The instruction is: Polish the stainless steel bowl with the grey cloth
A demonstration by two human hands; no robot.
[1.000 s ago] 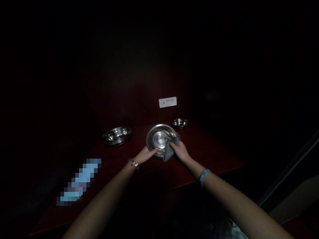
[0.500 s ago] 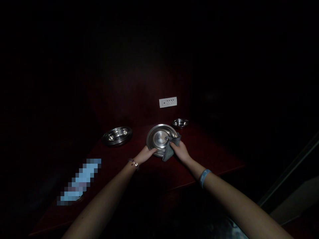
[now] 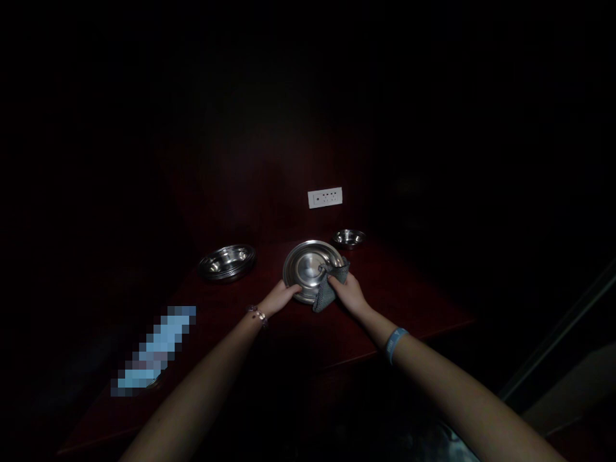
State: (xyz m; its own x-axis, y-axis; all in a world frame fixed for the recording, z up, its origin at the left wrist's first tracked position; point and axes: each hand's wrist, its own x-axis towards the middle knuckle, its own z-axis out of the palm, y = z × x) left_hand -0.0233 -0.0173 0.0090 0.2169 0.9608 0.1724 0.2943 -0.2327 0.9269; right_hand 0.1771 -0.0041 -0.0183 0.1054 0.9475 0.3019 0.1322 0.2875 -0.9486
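Round steel dish, lacking a long axis, tilted over the worktop between two hands; left grip clamped on its near-left rim, right grip, equally close, pinching a grey cloth against its near-right side.

Head view, forward-down, seemingly near

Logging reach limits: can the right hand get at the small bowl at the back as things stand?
Probably not as is: the right hand grips the gray cloth at the metal dish. Freed, it likely could: the small bowl stands beyond the dish, with nothing visible blocking its right side.
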